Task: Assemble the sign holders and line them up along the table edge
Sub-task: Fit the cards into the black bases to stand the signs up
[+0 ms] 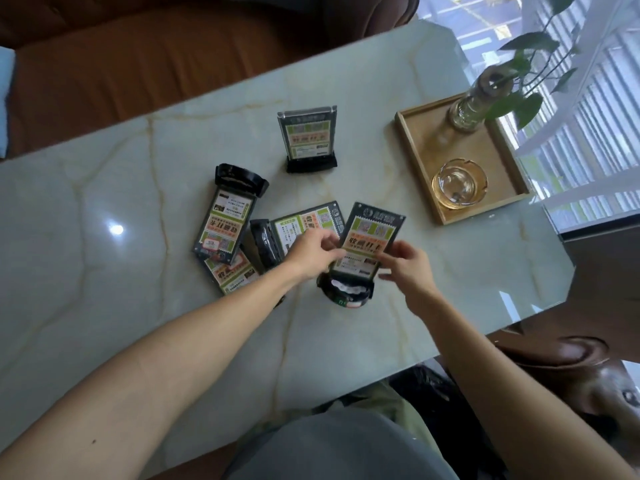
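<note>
From the head view, both hands are working on one sign holder: the left hand (313,252) is pinching the left edge of the sign panel (369,237) and the right hand (407,263) is gripping its right edge with curled fingers, while the panel is leaning slightly right over its black base (346,292), which is sitting on the marble table (104,209) near the front edge. Judging by this, the step in hand is seating the panel into the base slot (whether it is fully home is hidden by the hands). One finished holder (307,140) is standing upright farther back, beside the wooden tray (415,161) holding an ashtray (459,183) and a plant vase (476,105). Three more are lying flat to the left: one (227,221) with its base pointing away, one (298,226) just behind the left hand, and another (232,275) partly underneath. The next move is probably calling for pressing the panel straight down until upright, then sliding the holder toward the edge.
</note>
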Demonstrator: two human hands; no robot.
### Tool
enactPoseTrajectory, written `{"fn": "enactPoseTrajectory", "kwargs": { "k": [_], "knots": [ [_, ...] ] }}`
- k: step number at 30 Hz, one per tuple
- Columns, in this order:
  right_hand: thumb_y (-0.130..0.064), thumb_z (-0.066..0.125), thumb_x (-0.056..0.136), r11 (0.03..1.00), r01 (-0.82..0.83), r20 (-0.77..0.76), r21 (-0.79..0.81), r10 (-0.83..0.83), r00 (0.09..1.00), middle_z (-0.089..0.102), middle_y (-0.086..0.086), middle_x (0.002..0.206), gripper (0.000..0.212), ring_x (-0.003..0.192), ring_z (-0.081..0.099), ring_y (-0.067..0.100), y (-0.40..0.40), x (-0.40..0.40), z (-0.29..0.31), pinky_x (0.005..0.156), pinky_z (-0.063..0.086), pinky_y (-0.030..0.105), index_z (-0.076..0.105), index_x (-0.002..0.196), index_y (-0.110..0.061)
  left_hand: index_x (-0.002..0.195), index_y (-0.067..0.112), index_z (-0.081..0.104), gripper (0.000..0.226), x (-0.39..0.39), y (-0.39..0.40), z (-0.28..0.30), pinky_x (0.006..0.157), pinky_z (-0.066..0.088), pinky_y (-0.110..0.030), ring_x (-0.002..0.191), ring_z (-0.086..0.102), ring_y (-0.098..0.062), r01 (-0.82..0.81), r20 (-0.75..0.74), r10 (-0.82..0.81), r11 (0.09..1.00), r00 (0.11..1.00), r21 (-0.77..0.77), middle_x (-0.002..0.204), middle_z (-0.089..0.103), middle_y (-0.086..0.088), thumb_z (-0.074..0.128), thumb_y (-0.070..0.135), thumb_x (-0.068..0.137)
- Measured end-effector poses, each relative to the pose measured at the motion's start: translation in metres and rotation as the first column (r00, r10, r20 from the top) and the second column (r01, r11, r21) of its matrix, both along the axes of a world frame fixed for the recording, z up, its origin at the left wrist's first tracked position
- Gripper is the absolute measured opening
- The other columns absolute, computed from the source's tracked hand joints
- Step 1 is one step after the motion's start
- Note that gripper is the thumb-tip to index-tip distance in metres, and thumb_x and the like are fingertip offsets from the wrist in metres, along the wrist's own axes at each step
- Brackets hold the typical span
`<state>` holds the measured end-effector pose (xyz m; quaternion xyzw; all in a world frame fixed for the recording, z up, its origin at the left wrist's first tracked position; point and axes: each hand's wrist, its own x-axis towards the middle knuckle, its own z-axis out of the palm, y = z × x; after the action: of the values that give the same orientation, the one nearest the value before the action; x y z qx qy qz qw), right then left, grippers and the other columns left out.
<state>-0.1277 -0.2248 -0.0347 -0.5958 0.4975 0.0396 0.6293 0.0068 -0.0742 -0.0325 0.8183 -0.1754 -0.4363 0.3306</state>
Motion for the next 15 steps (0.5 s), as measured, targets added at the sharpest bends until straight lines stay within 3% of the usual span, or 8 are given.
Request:
{"fn": "enactPoseTrajectory", "kwargs": {
  "k": [2,4,7,10,15],
  "knots": [
    [-0.003,0.068,0.087,0.992,-0.054,0.042,-0.111,0.059,0.997,0.073,0.01,0.091,0.008,0.083,0.073,0.026,-0.025,0.015,0.01,0.061,0.058,0.032,0.066,0.09,-0.011,0.091,0.017,0.068,0.008,0.011,-0.02,0.009,0.054,0.056,-0.02,0.072,0.068,-0.015,-0.072,0.023,0.074,0.995,0.997,-0.068,0.09,0.071,0.002,0.074,0.022,0.088],
    [-0.007,0.068,0.088,0.97,-0.09,0.062,-0.227,0.107,0.992,0.073,0.01,0.093,0.009,0.087,0.072,0.027,-0.047,0.03,0.018,0.066,0.061,0.037,0.065,0.087,-0.016,0.091,0.014,0.07,0.009,0.021,-0.04,0.016,0.052,0.056,-0.02,0.072,0.07,-0.017,-0.14,0.042,0.146,0.984,0.988,-0.113,0.088,0.072,0.0,0.076,0.02,0.087],
    [-0.014,0.065,0.089,0.896,-0.147,0.041,-0.419,0.18,0.983,0.072,0.002,0.097,0.005,0.09,0.07,0.022,-0.072,0.049,0.024,0.074,0.06,0.047,0.066,0.094,-0.016,0.089,0.012,0.071,0.011,0.032,-0.066,0.021,0.059,0.06,-0.03,0.071,0.071,-0.023,-0.194,0.083,0.206,0.972,0.975,-0.136,0.088,0.073,-0.001,0.077,0.02,0.085],
    [-0.015,0.06,0.092,0.821,-0.168,0.026,-0.546,0.217,0.976,0.072,0.004,0.101,0.013,0.091,0.068,0.024,-0.087,0.063,0.026,0.078,0.057,0.049,0.065,0.103,-0.01,0.089,0.014,0.074,0.014,0.042,-0.084,0.02,0.075,0.06,-0.037,0.084,0.071,-0.02,-0.204,0.153,0.223,0.97,0.963,-0.13,0.093,0.075,0.001,0.078,0.027,0.085],
    [-0.012,0.06,0.093,0.761,-0.174,0.033,-0.625,0.248,0.968,0.072,0.007,0.1,0.013,0.091,0.067,0.023,-0.1,0.074,0.02,0.08,0.055,0.043,0.065,0.105,-0.009,0.095,0.015,0.077,0.028,0.055,-0.1,0.019,0.079,0.052,-0.026,0.089,0.068,-0.007,-0.188,0.161,0.21,0.972,0.964,-0.141,0.098,0.076,0.005,0.076,0.042,0.085]
  ]
}}
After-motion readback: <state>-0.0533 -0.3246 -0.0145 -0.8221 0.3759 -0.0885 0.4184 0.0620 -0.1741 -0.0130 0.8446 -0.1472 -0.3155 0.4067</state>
